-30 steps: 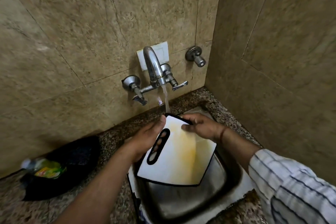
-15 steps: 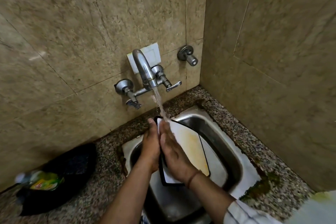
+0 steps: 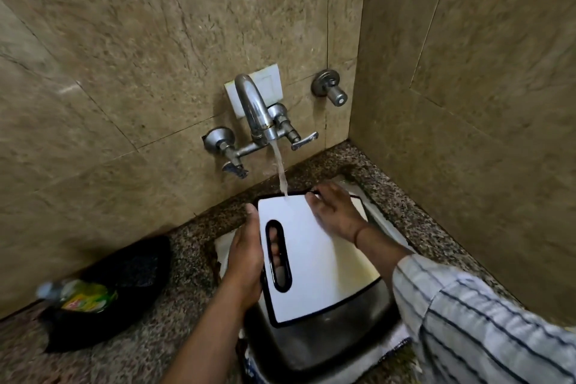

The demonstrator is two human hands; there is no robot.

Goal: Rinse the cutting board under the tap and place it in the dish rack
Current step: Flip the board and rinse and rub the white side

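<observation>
A white cutting board with a black rim and an oval handle slot lies tilted over the steel sink. Water runs from the chrome tap onto the board's far edge. My left hand grips the board's left edge, its fingers showing through the slot. My right hand rests flat on the board's far right part, near the stream. No dish rack is in view.
A black bag with a green-labelled bottle lies on the granite counter to the left. Tiled walls close in behind and on the right. A separate valve sticks out of the back wall.
The board has turned from nearly edge-on to face up, its clean white side showing. My right hand slid from the board's left side to its far right part.
</observation>
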